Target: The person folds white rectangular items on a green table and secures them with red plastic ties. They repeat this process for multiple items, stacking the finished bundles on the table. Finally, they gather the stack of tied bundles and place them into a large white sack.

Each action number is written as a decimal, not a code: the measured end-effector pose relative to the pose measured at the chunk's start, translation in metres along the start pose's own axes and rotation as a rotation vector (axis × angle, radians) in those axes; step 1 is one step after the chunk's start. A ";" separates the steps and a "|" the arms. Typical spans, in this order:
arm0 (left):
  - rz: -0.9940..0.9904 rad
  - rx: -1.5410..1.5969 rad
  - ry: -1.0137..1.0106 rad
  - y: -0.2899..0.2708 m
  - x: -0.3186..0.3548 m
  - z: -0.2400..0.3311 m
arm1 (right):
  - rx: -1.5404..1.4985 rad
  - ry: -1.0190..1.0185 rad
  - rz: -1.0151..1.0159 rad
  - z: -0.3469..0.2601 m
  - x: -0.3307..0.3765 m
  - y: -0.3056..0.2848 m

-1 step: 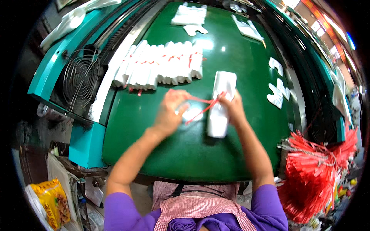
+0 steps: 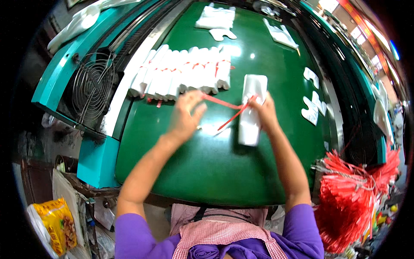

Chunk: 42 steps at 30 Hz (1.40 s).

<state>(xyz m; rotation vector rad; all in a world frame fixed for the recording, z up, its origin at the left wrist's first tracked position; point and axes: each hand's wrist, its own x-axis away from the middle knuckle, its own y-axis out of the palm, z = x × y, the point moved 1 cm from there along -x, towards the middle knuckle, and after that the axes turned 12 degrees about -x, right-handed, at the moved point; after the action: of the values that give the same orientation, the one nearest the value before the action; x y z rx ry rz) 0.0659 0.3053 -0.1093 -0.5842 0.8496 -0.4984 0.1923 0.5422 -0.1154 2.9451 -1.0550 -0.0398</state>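
A folded bundle of white plastic bags (image 2: 251, 116) lies lengthwise on the green table (image 2: 207, 172). A thin red strip (image 2: 224, 103) is stretched across to it in two strands. My left hand (image 2: 185, 116) pinches the strip's left end, just in front of a row of white bundles. My right hand (image 2: 264, 113) rests against the bundle's right side and grips the strip where it crosses the bundle. The row of several white bundles (image 2: 183, 73), each bound with a red strip, lies side by side farther back on the left.
A thick bunch of red strips (image 2: 353, 198) hangs off the table's right edge. White cut-outs (image 2: 312, 105) lie at right, white bag stacks (image 2: 215, 19) at the far end. A wire fan grille (image 2: 92, 88) sits in the teal machine frame at left. A yellow packet (image 2: 54, 224) lies low left.
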 end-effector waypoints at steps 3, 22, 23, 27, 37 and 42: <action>0.007 -0.220 -0.127 -0.008 -0.054 -0.067 | 0.251 -0.094 -0.028 0.011 -0.105 -0.004; -0.486 -0.612 -0.356 0.039 -0.109 -0.117 | 0.866 -0.154 -0.077 0.050 -0.106 0.133; -0.487 -0.601 -0.330 0.037 -0.105 -0.117 | 0.875 -0.134 -0.074 0.052 -0.100 0.139; -0.419 -0.614 -0.200 0.043 -0.088 -0.131 | 0.869 -0.136 0.056 0.052 -0.070 0.160; -0.392 -0.976 -0.491 -0.017 -0.114 -0.201 | 0.753 -0.245 0.116 0.073 -0.073 0.154; -0.436 -0.943 -0.505 -0.001 -0.120 -0.195 | 0.767 -0.307 0.115 0.074 -0.082 0.153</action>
<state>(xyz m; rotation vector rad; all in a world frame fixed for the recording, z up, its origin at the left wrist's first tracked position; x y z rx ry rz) -0.1594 0.3253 -0.1458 -1.7080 0.4227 -0.2878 0.0301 0.4758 -0.1845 3.6229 -1.5762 -0.1122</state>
